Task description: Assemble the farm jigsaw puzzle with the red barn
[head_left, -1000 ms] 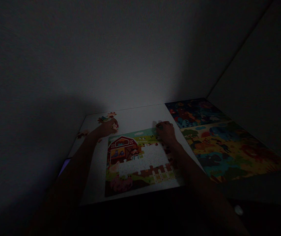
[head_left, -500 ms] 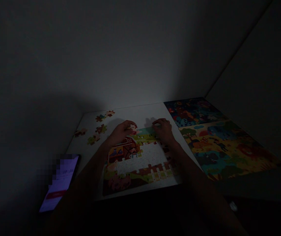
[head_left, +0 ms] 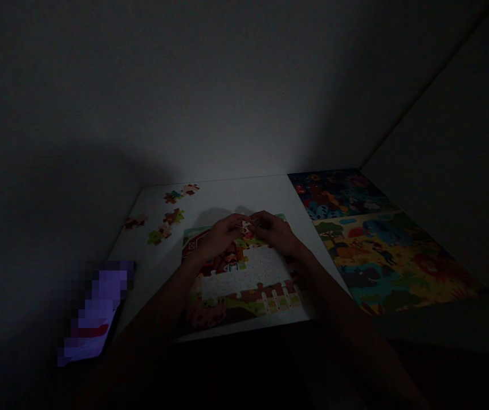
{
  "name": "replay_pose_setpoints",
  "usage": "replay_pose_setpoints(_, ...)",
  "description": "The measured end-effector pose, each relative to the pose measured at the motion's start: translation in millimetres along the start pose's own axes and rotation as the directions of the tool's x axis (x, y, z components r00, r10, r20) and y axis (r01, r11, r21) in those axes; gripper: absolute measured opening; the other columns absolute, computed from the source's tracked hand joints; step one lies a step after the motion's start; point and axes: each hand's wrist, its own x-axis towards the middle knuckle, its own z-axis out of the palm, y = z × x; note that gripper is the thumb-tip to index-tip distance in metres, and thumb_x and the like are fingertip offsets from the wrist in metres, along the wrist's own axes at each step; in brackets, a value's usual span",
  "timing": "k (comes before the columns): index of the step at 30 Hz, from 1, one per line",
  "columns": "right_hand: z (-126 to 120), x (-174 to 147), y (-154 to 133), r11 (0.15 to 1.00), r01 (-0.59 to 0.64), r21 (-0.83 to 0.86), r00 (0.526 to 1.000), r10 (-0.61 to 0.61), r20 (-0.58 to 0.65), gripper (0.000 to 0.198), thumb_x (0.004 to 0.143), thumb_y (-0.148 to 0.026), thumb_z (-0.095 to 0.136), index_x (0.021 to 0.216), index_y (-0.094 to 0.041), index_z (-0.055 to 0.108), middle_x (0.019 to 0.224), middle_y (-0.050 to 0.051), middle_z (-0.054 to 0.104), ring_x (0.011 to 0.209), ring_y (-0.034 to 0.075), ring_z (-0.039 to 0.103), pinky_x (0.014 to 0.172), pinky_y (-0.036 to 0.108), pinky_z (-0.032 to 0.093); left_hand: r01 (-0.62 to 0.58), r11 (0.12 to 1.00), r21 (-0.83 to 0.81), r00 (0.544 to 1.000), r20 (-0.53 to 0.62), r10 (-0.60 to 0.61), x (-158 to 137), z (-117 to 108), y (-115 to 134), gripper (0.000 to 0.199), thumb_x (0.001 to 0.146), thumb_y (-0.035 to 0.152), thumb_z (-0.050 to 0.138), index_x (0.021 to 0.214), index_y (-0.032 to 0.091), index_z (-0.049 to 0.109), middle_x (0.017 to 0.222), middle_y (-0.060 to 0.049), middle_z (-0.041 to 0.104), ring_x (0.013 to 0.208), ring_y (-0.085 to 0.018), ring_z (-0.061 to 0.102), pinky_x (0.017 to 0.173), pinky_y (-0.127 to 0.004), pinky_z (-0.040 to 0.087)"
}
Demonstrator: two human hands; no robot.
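A small jigsaw puzzle piece (head_left: 247,228) with white and pink on it is held up above the far part of a partly assembled farm puzzle (head_left: 251,296). My left hand (head_left: 224,234) grips it from the left with bent fingers. From the right, my right hand (head_left: 275,232) closes on the same piece, and the fingertips of both hands nearly meet. Below them the puzzle shows a red barn, a figure, a pig and a white fence around an open gap where the white table shows. The dim light hides the exact finger contact.
Several loose puzzle pieces (head_left: 167,225) lie at the left of the white table (head_left: 236,193). Two finished pictures, a dark one (head_left: 338,193) and a yellow animal one (head_left: 392,256), cover the right side. A lit phone (head_left: 99,313) is at the near left.
My hands have come together: the left moved right with the puzzle piece, and the right moved left to meet it. The view has shifted slightly.
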Motion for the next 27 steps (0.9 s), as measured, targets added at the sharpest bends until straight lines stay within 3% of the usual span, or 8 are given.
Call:
replay_pose_setpoints(7, 0, 2, 9, 0.997, -0.017, 0.079, 0.997, 0.011, 0.072, 0.030, 0.081, -0.040, 0.063, 0.104, -0.020, 0.061, 0.082, -0.001, 0.064, 0.066, 0.012, 0.057, 0.054, 0.022, 0.043, -0.071, 0.997, 0.042, 0.996, -0.051, 0.073, -6, 2, -3, 0.031, 0.088, 0.029, 0.053, 0.117, 0.020, 0.060, 0.120, -0.007, 0.066, 0.110, -0.021, 0.062, 0.097, -0.037, 0.049)
replay_pose_setpoints(10, -5, -2, 3, 0.995, -0.090, 0.053, 0.992, 0.084, 0.098, 0.033, 0.080, -0.043, 0.064, 0.105, -0.021, 0.060, 0.083, -0.001, 0.063, 0.064, 0.012, 0.055, 0.047, 0.020, 0.039, -0.058, 0.975, 0.216, 0.995, -0.072, 0.075, -11, -5, 1, 0.031, 0.091, 0.032, 0.051, 0.119, 0.021, 0.059, 0.124, -0.007, 0.064, 0.114, -0.022, 0.060, 0.099, -0.037, 0.047)
replay_pose_setpoints(14, -10, -7, -10, 0.986, -0.137, 0.091, 0.975, 0.118, 0.189, 0.027, 0.078, -0.041, 0.068, 0.089, -0.018, 0.060, 0.077, -0.001, 0.060, 0.065, 0.011, 0.054, 0.054, 0.022, 0.042, -0.041, 0.877, 0.480, 0.998, 0.063, 0.012, -25, -14, 19, 0.031, 0.094, 0.037, 0.048, 0.121, 0.024, 0.060, 0.119, -0.006, 0.065, 0.107, -0.022, 0.062, 0.096, -0.037, 0.048)
replay_pose_setpoints(17, -9, -9, -12, 0.986, -0.135, 0.100, 0.963, 0.107, 0.247, 0.026, 0.076, -0.040, 0.071, 0.083, -0.018, 0.059, 0.074, -0.002, 0.059, 0.067, 0.012, 0.054, 0.061, 0.024, 0.044, -0.097, 0.776, 0.623, 0.993, 0.117, 0.030, -41, -13, 28, 0.030, 0.093, 0.036, 0.051, 0.120, 0.025, 0.061, 0.118, -0.007, 0.064, 0.109, -0.025, 0.060, 0.097, -0.040, 0.045)
replay_pose_setpoints(22, -6, -10, -10, 0.988, -0.135, 0.074, 0.951, 0.108, 0.290, 0.025, 0.074, -0.038, 0.072, 0.082, -0.018, 0.060, 0.074, -0.002, 0.059, 0.068, 0.012, 0.054, 0.065, 0.026, 0.044, -0.173, 0.692, 0.701, 0.985, 0.110, 0.135, -63, 0, 12, 0.048, 0.090, 0.047, 0.058, 0.134, 0.029, 0.051, 0.141, -0.008, 0.047, 0.130, -0.030, 0.043, 0.109, -0.047, 0.034)
replay_pose_setpoints(27, -6, -14, -14, 0.982, -0.185, 0.037, 0.930, 0.163, 0.331, 0.023, 0.075, -0.037, 0.071, 0.082, -0.018, 0.060, 0.071, -0.003, 0.058, 0.062, 0.011, 0.051, 0.059, 0.025, 0.041, -0.176, 0.695, 0.698, 0.984, 0.140, 0.109, -68, 4, -7, 0.056, 0.084, 0.049, 0.065, 0.133, 0.026, 0.053, 0.141, -0.010, 0.045, 0.132, -0.031, 0.040, 0.110, -0.047, 0.035)
